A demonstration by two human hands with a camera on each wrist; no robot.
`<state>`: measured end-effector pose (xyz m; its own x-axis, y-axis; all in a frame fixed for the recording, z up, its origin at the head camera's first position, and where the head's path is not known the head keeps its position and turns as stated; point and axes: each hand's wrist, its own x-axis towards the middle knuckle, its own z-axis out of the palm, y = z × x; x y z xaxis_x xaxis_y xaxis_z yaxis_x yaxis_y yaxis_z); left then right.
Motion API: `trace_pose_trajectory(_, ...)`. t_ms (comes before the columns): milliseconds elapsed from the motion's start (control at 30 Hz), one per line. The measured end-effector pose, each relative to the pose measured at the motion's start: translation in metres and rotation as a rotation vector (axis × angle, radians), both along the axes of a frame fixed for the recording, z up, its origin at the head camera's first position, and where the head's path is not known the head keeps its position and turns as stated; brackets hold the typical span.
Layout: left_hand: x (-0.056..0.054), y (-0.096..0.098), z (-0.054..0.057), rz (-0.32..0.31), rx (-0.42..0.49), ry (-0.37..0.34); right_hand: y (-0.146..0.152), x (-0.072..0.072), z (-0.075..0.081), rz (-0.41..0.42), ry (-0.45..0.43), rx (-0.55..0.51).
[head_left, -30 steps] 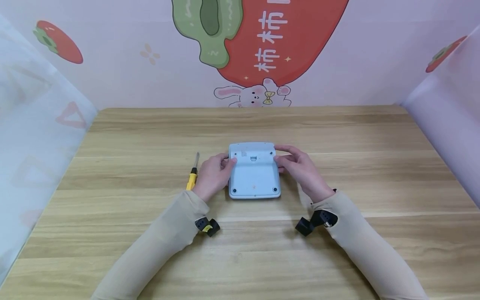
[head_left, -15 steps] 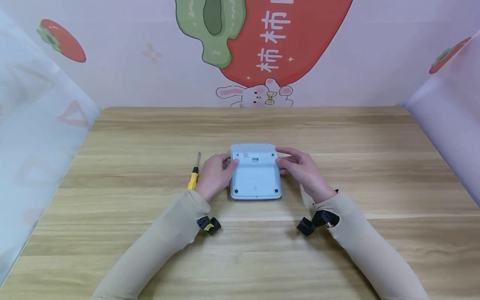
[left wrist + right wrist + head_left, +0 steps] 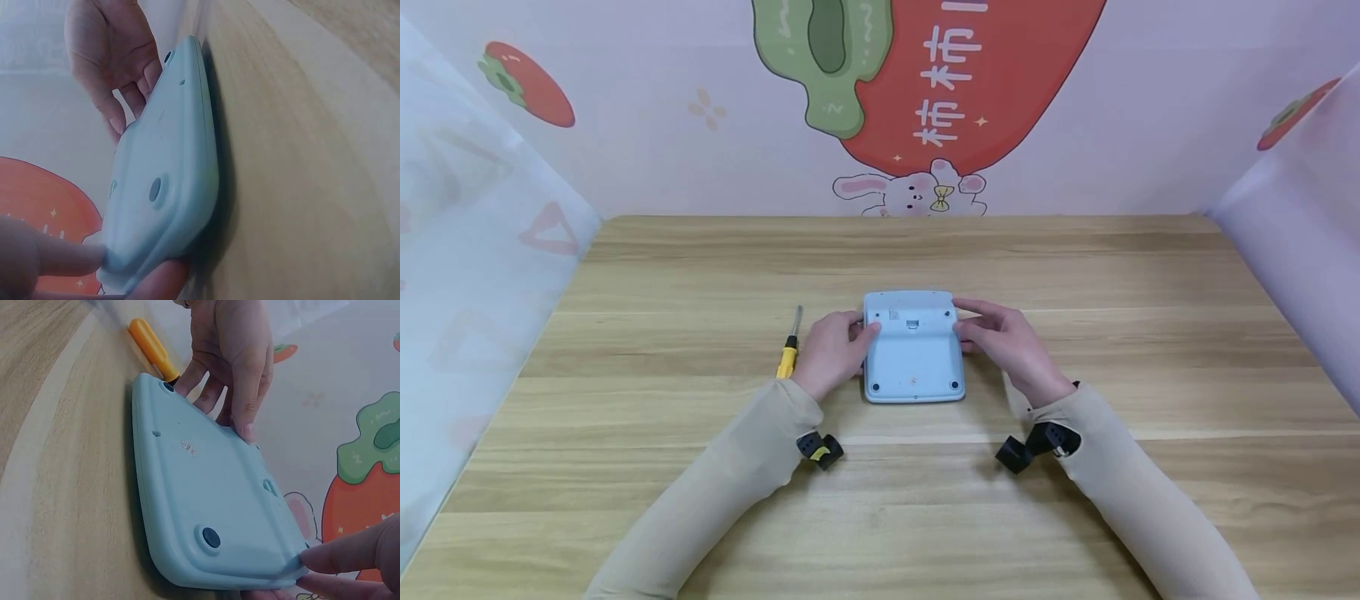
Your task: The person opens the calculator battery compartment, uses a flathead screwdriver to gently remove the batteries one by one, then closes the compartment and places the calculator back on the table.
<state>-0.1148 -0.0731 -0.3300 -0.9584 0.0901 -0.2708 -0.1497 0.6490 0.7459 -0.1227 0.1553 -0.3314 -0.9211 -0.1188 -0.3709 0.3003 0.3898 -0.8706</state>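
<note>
A light blue calculator (image 3: 914,358) lies with its underside up on the wooden table, showing dark round feet, small screw holes and a little latch. My left hand (image 3: 832,354) grips its left edge, thumb on the upper face and fingers at the side and below. At the right edge my right hand (image 3: 1006,342) holds it between thumb and fingers. The right wrist view shows both hands on the calculator (image 3: 206,481), which looks slightly raised at the far side. Its keys face down and are hidden.
A screwdriver (image 3: 787,357) with a yellow handle lies left of my left hand, partly covered by the sleeve, its shaft pointing away. The wooden table (image 3: 910,517) ends at a printed backdrop (image 3: 647,150) behind, with pale sheets on both sides.
</note>
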Motion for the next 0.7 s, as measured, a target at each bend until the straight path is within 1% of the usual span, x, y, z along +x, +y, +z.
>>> trace_pose_trajectory(133, -0.0006, 0.0003, -0.0008, -0.006, 0.006, 0.008, 0.0010, 0.0003, -0.0013, 0.007, 0.009, -0.001)
trace_pose_trajectory(367, -0.0017, 0.0000, -0.0018, 0.003, 0.007, 0.002, 0.0006, 0.0005, -0.0039, 0.008, 0.013, -0.003)
trace_pose_trajectory(700, -0.0024, 0.0001, -0.0018, 0.013, -0.002, -0.002, 0.0001, -0.0007, -0.0040, 0.006, -0.008, 0.013)
